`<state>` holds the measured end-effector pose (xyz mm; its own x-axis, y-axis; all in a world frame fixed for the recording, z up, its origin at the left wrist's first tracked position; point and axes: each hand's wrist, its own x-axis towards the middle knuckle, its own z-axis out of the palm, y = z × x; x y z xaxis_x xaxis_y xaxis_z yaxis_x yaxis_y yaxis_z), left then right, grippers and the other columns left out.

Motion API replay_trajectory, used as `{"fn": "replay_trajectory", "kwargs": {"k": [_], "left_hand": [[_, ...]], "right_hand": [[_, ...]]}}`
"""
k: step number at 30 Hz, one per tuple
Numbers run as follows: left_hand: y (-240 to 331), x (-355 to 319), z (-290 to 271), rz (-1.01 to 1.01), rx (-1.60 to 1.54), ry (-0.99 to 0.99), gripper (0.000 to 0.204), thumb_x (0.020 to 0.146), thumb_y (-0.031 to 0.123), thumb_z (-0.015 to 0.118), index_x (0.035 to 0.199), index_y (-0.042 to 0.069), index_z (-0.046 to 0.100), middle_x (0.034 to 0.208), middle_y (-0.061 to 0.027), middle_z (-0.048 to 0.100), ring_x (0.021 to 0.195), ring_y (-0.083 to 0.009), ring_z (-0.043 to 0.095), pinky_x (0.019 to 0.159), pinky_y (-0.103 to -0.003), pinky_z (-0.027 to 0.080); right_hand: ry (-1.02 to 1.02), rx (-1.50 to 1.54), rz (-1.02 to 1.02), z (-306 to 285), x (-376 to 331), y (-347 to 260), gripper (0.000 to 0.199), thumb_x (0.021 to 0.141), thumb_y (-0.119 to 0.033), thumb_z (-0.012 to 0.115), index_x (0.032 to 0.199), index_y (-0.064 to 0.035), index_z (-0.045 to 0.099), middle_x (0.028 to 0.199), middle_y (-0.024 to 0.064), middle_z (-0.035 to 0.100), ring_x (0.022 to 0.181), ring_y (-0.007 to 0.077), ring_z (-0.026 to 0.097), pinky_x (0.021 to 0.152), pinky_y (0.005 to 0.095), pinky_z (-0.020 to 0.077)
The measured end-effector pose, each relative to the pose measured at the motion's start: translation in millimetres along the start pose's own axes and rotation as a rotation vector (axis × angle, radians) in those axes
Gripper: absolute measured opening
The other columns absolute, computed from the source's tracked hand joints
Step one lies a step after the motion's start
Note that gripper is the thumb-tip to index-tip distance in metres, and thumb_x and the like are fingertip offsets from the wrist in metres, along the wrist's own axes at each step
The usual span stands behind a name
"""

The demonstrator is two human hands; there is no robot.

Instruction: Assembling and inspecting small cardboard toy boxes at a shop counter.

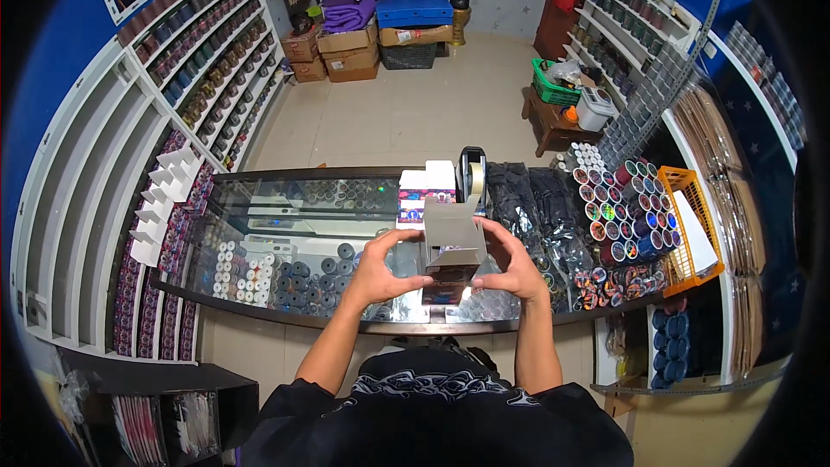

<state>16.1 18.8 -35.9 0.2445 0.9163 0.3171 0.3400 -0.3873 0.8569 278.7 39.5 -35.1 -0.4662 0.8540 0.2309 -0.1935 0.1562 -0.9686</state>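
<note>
A small shiny cardboard box (451, 270) with its top flaps raised is held over a glass display counter (285, 207). My left hand (380, 266) grips its left side, thumb and fingers curled toward the flap. My right hand (512, 261) grips its right side, fingers on the open flap. Just beyond it on the counter stand folded colourful boxes (425, 192) and a black tape dispenser (472, 175).
Black packets (536, 199) and several round tins (627, 207) crowd the counter's right end beside an orange crate (692, 229). White folded boxes (164, 199) line the left. Shelves run along both walls; cartons (350, 50) and a wooden stool (553, 117) stand on the floor beyond.
</note>
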Motion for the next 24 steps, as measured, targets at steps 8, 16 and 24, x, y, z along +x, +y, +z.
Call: {"fn": "replay_trajectory", "kwargs": {"k": [8, 16, 24], "left_hand": [[-22.9, -0.6, 9.1, -0.075, -0.295, -0.056, 0.07, 0.063, 0.02, 0.086, 0.124, 0.002, 0.056, 0.114, -0.0127, 0.062, 0.107, -0.0207, 0.059, 0.094, -0.033, 0.046], [-21.6, -0.8, 12.0, -0.08, -0.508, 0.004, 0.094, 0.066, 0.012, 0.083, 0.145, 0.012, 0.034, 0.125, -0.0141, 0.054, 0.098, -0.0146, 0.055, 0.083, -0.027, 0.046], [-10.0, 1.5, 9.3, 0.002, -0.436, 0.015, 0.088, 0.069, 0.013, 0.08, 0.146, 0.014, 0.038, 0.124, -0.0157, 0.056, 0.089, -0.0139, 0.057, 0.07, -0.025, 0.049]], "right_hand": [[0.091, 0.002, 0.096, 3.4, 4.0, 14.1, 0.08, 0.064, -0.005, 0.083, 0.135, 0.0033, 0.046, 0.12, 0.0124, 0.059, 0.111, 0.0173, 0.056, 0.093, 0.0314, 0.0455], [0.193, 0.179, 0.023, 18.2, 6.5, 7.7, 0.086, 0.069, -0.002, 0.079, 0.144, -0.0066, 0.036, 0.128, 0.0159, 0.052, 0.103, 0.0159, 0.057, 0.089, 0.0296, 0.047], [0.159, -0.058, -0.049, 24.6, 0.0, -5.5, 0.075, 0.074, -0.011, 0.077, 0.141, -0.0113, 0.043, 0.134, 0.0086, 0.052, 0.098, 0.0163, 0.056, 0.079, 0.0278, 0.05]]}}
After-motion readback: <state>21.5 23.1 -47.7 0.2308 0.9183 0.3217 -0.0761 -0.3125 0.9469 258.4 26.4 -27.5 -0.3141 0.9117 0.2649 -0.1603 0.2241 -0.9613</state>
